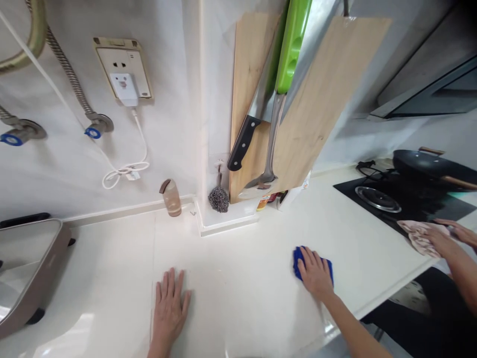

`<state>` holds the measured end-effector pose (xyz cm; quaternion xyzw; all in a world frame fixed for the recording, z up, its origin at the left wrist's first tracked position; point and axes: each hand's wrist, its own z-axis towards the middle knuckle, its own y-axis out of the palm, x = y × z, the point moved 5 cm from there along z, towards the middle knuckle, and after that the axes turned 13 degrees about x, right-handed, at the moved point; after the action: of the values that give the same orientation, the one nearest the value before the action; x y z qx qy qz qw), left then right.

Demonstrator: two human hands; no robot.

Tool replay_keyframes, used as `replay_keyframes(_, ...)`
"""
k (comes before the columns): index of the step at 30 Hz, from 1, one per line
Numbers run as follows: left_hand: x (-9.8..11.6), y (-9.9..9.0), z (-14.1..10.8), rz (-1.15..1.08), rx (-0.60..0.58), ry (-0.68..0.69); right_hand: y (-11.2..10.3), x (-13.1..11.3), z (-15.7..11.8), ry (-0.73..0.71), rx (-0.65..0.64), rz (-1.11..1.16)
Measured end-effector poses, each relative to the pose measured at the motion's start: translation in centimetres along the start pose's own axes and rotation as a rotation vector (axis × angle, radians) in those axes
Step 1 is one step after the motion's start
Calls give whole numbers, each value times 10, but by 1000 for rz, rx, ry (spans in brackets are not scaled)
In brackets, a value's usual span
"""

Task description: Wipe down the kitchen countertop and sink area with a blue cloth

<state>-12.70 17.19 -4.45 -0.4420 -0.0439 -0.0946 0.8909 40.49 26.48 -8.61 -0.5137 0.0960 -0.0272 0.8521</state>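
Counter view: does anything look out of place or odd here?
A rumpled pink patterned cloth lies over the edge of the black hob, under a co-worker's hand, close to the burner ring, so fabric sits on a cooktop. The person's right hand on a blue cloth looks ordinary.

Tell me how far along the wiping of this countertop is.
Done: hard to judge; the white countertop shows no obvious marks near the hands. In hand: the right hand presses a blue cloth onto it, while the bare left hand lies flat. A co-worker's hand works a pink patterned cloth by the stove. Left, probably: the back corner by the steel-wool scourer.
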Motion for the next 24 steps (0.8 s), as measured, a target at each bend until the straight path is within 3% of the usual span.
replay_keyframes(2,1,-1,2,14,-7,1,6,27,18,124,-9,-34)
replay_keyframes(4,2,-3,4,30,-10,8,8,39,36,243,-19,-79)
replay_keyframes(8,5,-4,8,51,-16,26,11,19,69,394,-75,-196)
replay_keyframes(13,7,-3,10,59,-21,21,36,-62,102,277,-141,-174)
replay_keyframes(17,5,-1,9,73,-6,43,44,-136,105,118,-191,-93)
replay_keyframes(20,2,1,7,82,0,47,30,-183,85,28,-210,-43)
replay_keyframes(24,-3,6,5,75,-9,19,-2,-244,27,-163,-269,85)
